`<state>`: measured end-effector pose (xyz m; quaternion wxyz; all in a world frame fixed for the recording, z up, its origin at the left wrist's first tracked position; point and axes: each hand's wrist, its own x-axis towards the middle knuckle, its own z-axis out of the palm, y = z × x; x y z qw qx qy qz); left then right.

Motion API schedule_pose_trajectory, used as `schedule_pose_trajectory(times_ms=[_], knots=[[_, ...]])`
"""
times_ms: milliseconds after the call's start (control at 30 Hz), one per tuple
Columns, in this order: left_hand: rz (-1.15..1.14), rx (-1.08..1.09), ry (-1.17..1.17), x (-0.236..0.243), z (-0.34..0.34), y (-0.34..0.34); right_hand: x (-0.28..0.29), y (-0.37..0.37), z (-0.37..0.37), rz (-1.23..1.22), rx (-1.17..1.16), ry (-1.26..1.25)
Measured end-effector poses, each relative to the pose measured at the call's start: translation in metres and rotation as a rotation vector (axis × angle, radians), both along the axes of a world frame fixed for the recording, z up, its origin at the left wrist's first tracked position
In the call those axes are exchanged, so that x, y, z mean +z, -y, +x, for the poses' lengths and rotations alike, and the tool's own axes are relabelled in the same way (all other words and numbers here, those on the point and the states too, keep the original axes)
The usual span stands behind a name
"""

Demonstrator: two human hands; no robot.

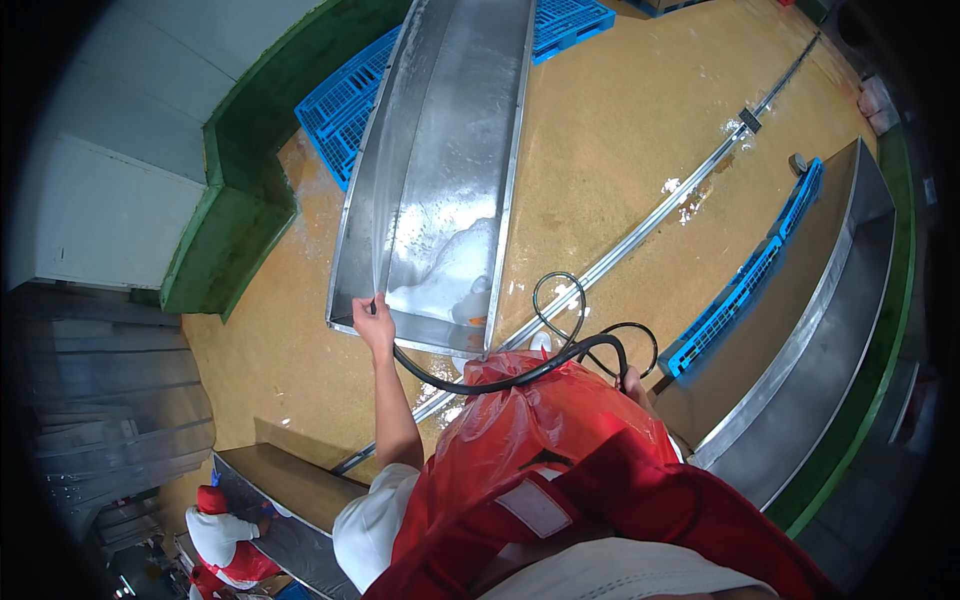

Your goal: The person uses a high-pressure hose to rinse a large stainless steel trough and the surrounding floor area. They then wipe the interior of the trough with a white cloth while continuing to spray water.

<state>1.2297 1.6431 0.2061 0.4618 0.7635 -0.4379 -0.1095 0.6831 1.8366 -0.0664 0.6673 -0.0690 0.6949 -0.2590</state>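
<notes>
My left hand (374, 322) is closed around the end of a black hose (470, 386) at the near left corner of a long stainless steel trough (447, 100). From it a thin jet of water runs away from me along the trough's left side. White foam or suds (455, 270) lie at the trough's near end, with a small orange thing (476, 321) at their edge, too small to name. My right hand (636, 385) grips the hose further back, beside my red plastic apron (540, 420); its fingers are partly hidden. The hose sags between both hands.
Blue pallets (350, 105) flank the trough's far part. A drain channel (670, 205) crosses the wet tan floor (610, 140), with loops of hose above it. Another steel trough (800, 380) and blue pallets stand at right. A co-worker (222, 535) is at a table lower left.
</notes>
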Motion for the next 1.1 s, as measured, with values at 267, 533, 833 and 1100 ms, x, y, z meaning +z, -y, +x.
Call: schedule_pose_trajectory(times_ms=[267,533,833,1100], knots=[[0.126,0.112,-0.077,-0.043,0.022,-0.034,0.010,0.005,0.007,0.013,-0.026,-0.004],[-0.005,-0.017,-0.026,-0.002,0.005,0.003,0.000,0.012,0.004,0.013,-0.019,0.017],[-0.058,-0.067,-0.043,0.044,-0.014,0.032,0.000,0.011,0.004,-0.036,-0.032,0.011],[-0.139,-0.118,-0.070,0.061,-0.024,0.040,0.006,0.000,0.007,-0.028,-0.042,0.013]])
